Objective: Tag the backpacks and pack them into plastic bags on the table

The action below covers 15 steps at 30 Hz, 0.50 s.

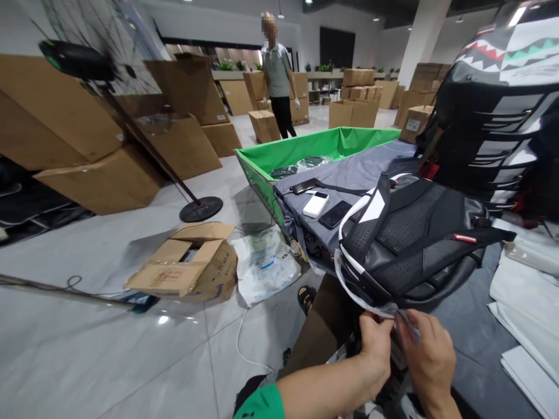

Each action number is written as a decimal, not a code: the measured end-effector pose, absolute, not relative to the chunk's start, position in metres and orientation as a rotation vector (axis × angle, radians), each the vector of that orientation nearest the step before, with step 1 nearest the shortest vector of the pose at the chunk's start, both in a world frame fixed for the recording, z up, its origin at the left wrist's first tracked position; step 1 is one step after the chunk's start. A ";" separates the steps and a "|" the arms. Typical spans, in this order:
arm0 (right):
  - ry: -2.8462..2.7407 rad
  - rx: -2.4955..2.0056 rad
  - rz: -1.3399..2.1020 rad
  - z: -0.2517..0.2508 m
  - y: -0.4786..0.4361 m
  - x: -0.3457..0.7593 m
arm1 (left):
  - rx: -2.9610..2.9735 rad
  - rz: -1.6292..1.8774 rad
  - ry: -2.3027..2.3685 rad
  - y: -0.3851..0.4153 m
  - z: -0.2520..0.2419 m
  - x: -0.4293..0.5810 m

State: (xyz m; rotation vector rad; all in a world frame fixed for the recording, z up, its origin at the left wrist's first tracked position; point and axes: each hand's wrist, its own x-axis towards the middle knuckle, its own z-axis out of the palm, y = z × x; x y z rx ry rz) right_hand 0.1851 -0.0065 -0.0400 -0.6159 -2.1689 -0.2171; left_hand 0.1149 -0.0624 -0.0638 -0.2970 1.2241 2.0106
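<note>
A black backpack (419, 238) with padded straps and white trim lies on the grey cloth of the table. At its near edge, my left hand (375, 343) pinches a pale strip (356, 297) that runs around the bag's left side. Close beside it, my right hand (428, 349) has its fingers closed on a greyish, see-through end of the same strip. The two hands almost touch. Left of the backpack lie a white power bank (315, 205) and a black phone (335, 215).
More backpacks (493, 122) stand at the right, with white sheets (528, 291) nearer. Behind the table is a green-lined bin (297, 148). An open carton (187, 262), a white bag (264, 265) and a fan stand (201, 208) are on the floor. A person (278, 70) stands farther back.
</note>
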 end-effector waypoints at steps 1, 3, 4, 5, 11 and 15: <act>-2.190 -0.601 -0.295 -0.041 -0.005 0.182 | -0.289 2.009 1.228 -0.063 -0.063 0.114; -2.229 -0.566 -0.392 -0.040 -0.003 0.180 | -0.300 1.989 1.244 -0.065 -0.061 0.111; -2.253 -0.544 -0.413 -0.039 -0.003 0.181 | -0.315 1.975 1.261 -0.067 -0.060 0.110; -2.277 -0.520 -0.425 -0.038 -0.003 0.182 | -0.330 1.960 1.280 -0.069 -0.058 0.110; -2.437 -0.471 -0.464 -0.033 -0.012 0.185 | -0.271 1.897 1.305 -0.076 -0.047 0.107; -2.465 -0.559 -0.471 -0.032 -0.024 0.183 | -0.219 1.846 1.276 -0.074 -0.044 0.105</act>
